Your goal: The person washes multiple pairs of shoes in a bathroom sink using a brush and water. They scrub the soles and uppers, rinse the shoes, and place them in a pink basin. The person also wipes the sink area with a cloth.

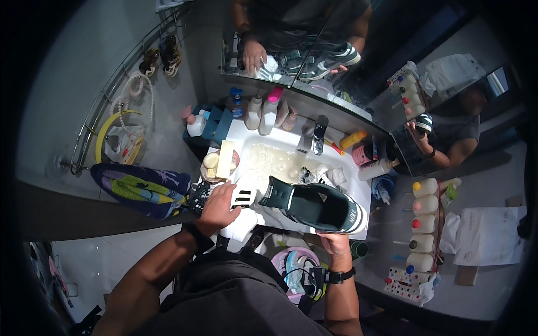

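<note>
My right hand grips a dark green and white sneaker from below at its heel end. The sneaker is held over the front right of the white sink, its opening facing up and its tongue pointing left. My left hand rests at the sink's front left corner, fingers stretched out and thumb apart. Its fingertips are beside or touching a white piece with black slots, whose kind I cannot make out. Cloudy, foamy water fills the basin, and a dark and white item lies partly in it behind the sneaker.
Soap bars sit left of the basin. Bottles and a black faucet line the back, below mirrors. A patterned towel hangs at left. Below stands a pink basin with shoes. Capped white bottles stand in a row at right.
</note>
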The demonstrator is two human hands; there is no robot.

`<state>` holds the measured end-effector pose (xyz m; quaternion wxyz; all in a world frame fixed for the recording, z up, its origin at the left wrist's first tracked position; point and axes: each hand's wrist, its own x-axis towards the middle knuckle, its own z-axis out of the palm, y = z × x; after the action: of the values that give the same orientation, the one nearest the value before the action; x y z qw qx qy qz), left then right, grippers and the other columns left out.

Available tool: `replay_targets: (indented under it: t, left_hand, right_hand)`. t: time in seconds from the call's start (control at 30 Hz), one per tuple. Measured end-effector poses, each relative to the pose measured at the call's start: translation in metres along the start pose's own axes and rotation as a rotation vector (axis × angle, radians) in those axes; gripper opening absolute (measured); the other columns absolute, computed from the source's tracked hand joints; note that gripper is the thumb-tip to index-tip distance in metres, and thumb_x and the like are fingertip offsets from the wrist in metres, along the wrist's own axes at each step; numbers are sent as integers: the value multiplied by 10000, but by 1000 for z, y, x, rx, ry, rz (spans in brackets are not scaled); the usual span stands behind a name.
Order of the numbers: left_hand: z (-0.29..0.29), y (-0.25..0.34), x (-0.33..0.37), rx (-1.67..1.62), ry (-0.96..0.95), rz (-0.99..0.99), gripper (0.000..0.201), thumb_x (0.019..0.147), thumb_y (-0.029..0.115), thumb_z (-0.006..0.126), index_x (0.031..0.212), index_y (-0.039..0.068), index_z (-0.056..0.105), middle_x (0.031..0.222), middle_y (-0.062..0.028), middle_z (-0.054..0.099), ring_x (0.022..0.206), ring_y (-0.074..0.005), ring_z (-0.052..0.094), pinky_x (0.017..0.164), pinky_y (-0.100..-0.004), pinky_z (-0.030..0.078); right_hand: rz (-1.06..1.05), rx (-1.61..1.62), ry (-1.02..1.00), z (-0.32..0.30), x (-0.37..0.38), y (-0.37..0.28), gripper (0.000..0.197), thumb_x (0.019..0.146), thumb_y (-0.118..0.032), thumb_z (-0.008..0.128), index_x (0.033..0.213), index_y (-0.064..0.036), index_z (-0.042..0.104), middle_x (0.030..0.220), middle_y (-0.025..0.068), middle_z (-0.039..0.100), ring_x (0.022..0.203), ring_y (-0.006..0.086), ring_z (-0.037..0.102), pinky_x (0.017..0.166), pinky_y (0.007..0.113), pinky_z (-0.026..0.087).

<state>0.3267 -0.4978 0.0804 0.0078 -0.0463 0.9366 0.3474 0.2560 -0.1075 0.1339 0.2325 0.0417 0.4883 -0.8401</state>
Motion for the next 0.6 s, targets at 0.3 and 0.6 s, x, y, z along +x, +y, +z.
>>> replay_targets:
  t: [0.3,0.6]
  left_hand:
    - [11,27,15,-291,-329,215,1022,813,444,906,1627,40,437,1691,-286,402,1562,-443,395,1285,-500,336]
    - [20,46,42,-96,-532,128,1054,746,633,900,1549,92,485,1675,-253,420,1469,-436,521,1167,-530,459]
  right_hand:
    - [89,-123,-39,-7,6,64,668,745,177,860,1351,-58,708,1257,49,753,1150,207,719,1014,367,596]
    - [97,-262,-62,-2,4,91,567,814,40,903,1343,-40,714,1266,11,744,1136,153,678,1026,331,541]
